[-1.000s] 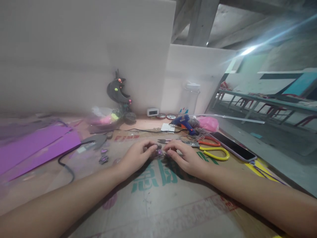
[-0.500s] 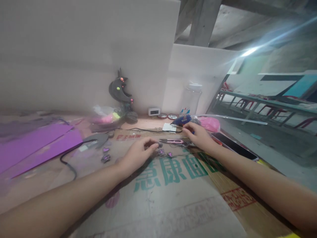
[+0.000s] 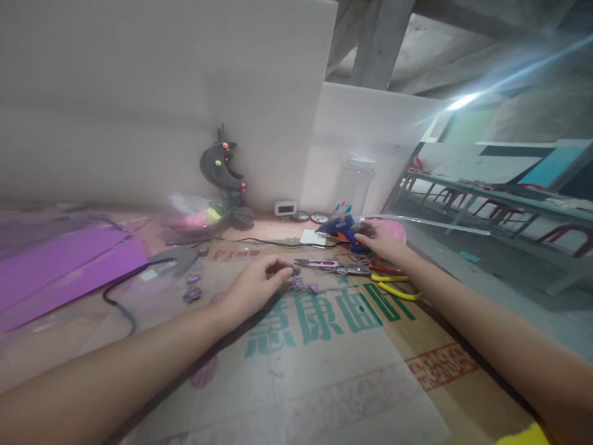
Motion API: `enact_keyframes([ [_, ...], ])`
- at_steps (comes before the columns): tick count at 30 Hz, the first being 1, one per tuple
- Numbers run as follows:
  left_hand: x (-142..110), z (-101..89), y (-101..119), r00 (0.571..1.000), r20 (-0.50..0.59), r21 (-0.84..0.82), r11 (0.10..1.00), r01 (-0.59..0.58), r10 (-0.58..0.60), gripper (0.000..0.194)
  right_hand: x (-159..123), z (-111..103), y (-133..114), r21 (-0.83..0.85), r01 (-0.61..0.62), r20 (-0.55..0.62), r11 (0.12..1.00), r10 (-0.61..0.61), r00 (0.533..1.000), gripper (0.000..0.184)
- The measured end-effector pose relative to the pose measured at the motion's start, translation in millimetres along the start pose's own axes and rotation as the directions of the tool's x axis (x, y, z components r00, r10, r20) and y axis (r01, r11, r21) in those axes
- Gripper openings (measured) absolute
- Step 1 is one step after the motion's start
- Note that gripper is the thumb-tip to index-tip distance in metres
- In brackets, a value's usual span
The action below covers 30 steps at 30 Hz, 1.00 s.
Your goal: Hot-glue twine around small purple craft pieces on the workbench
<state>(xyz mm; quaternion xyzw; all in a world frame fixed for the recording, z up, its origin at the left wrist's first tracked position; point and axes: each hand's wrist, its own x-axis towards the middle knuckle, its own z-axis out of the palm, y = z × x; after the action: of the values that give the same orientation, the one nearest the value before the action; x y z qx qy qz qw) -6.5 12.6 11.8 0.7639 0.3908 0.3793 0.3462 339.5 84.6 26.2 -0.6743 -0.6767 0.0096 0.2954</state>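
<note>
My left hand (image 3: 259,283) is low over the cardboard, thumb and fingers pinched around a small grey piece (image 3: 296,270) whose shape is mostly hidden. Small purple-and-grey pieces (image 3: 314,288) lie just right of its fingertips. My right hand (image 3: 383,242) is closed at the handle of a blue glue gun (image 3: 341,227), whose nozzle points left. Between the hands lie pink-handled thread snips (image 3: 319,264). Pliers with yellow handles (image 3: 401,292) and a tool with red handles (image 3: 386,267) rest below my right wrist.
Purple sheets (image 3: 69,266) cover the left side. Behind stand a grey crescent-moon figure (image 3: 217,165), a small white digital display (image 3: 285,208) and a clear bottle (image 3: 354,185). A clear glue stick (image 3: 430,224) juts right from the gun. A black cord (image 3: 118,300) crosses the left side.
My right hand has moved from the front of the glue gun to its handle, baring the yellow and red tool handles. The left hand stays nearly still. The phone is no longer visible.
</note>
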Motion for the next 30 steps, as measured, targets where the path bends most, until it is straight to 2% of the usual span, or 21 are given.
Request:
enact_keyframes([
  [5, 1, 0.3, -1, 1.0, 0.0, -0.011, 1.0, 0.005, -0.005, 0.019, -1, 0, -10, 0.021, 0.015, 0.049, 1.0, -0.016, 0.999, 0.05],
  [11, 1, 1.6, -5, 1.0, 0.011, -0.084, 0.996, 0.025, -0.025, 0.018, -3, 0, -37, -0.059, -0.015, 0.097, 0.998, 0.02, 0.995, 0.049],
  [17, 1, 0.6, -4, 0.999, -0.002, -0.109, 0.993, 0.044, -0.044, 0.018, -2, 5, -62, -0.125, -0.1, 0.041, 0.987, 0.106, 0.994, 0.043],
  [22, 3, 1.3, -7, 0.998, 0.0, -0.158, 0.985, 0.063, -0.064, 0.018, -7, 1, -67, -0.091, -0.065, 0.014, 0.994, 0.067, 0.998, 0.046],
  [28, 3, 2.2, -7, 0.998, 0.003, -0.162, 0.984, 0.068, -0.069, 0.018, -11, -3, -66, -0.066, -0.059, 0.038, 0.996, 0.061, 0.997, 0.022],
  [30, 3, 1.8, -6, 0.998, 0.007, -0.16, 0.985, 0.069, -0.069, 0.017, -11, -5, -67, -0.028, -0.067, 0.045, 0.997, 0.069, 0.997, 0.02],
])
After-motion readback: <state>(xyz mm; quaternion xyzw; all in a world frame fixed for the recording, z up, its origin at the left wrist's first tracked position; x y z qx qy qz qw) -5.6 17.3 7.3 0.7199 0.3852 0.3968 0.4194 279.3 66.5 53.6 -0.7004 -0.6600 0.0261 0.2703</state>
